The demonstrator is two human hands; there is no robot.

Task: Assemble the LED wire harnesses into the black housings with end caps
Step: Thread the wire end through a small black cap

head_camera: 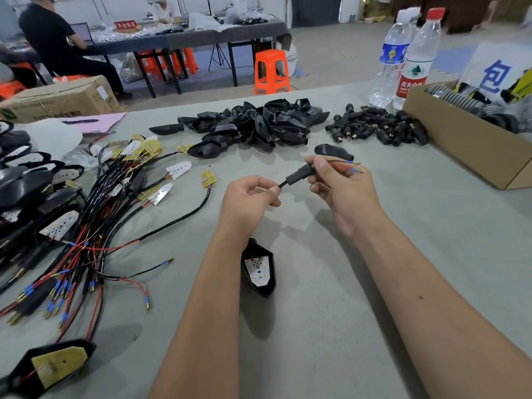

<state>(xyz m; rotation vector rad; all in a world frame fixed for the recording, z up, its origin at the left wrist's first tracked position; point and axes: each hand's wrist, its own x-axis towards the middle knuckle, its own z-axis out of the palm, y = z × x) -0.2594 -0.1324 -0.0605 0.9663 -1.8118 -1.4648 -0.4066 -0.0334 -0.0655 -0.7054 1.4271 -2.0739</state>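
My left hand (250, 199) pinches the black cable of a wire harness just behind a black end cap (299, 174). My right hand (342, 189) grips that end cap, and the harness's red and black leads (347, 166) stick out past my fingers to the right. The cable runs down under my left wrist to a black housing (259, 272) with a white LED board inside, lying on the grey table between my forearms. A pile of empty black housings (253, 126) sits at the back centre, and a heap of end caps (377, 128) lies to its right.
Loose wire harnesses with LED boards (95, 214) sprawl across the left of the table. Assembled housings (26, 180) crowd the far left edge. A cardboard box (460, 145) stands at the right, two water bottles (408, 59) behind it. One housing (49, 367) lies bottom left.
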